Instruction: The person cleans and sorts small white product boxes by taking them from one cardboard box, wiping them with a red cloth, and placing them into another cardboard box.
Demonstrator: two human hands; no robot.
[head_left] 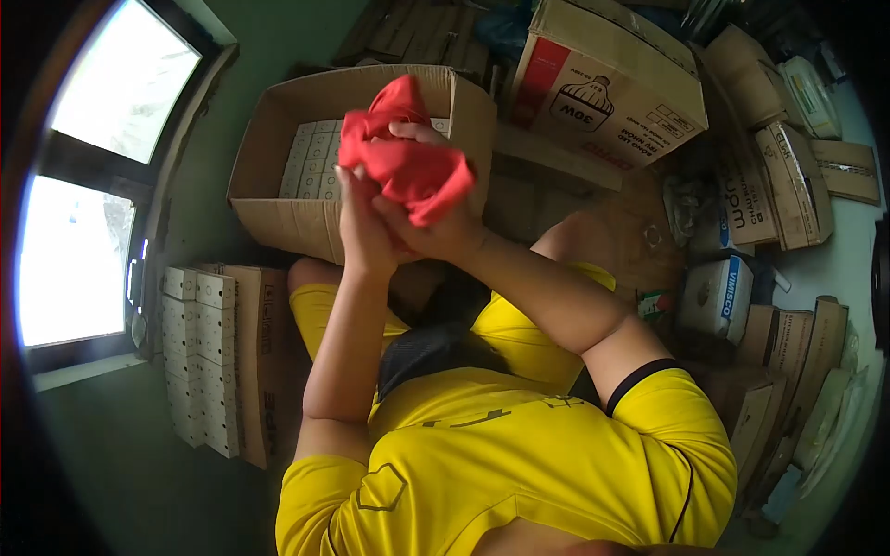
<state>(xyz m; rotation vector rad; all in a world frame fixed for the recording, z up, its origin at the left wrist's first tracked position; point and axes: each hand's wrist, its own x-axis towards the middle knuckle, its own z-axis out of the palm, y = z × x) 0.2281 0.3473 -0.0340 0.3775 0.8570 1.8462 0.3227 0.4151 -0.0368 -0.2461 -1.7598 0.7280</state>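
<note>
A bunched red cloth (408, 171) is held between my two hands, over the near side of an open cardboard box (287, 218). My left hand (364, 222) presses against the cloth's lower left side, thumb upward. From the right, my right hand (440, 232) is wrapped round the cloth, and some fingers show over its top. I cannot tell whether anything is inside the folds. Within the box, small white boxes (313, 153) stand in tidy rows, partly hidden by the cloth.
Stacked small white boxes (199, 361) stand at the left beside a flattened carton (260, 361), below a bright window (79, 250). A large bulb carton (607, 88) sits at the back right. More cartons (793, 185) and a VIMISCO box (718, 301) line the right wall.
</note>
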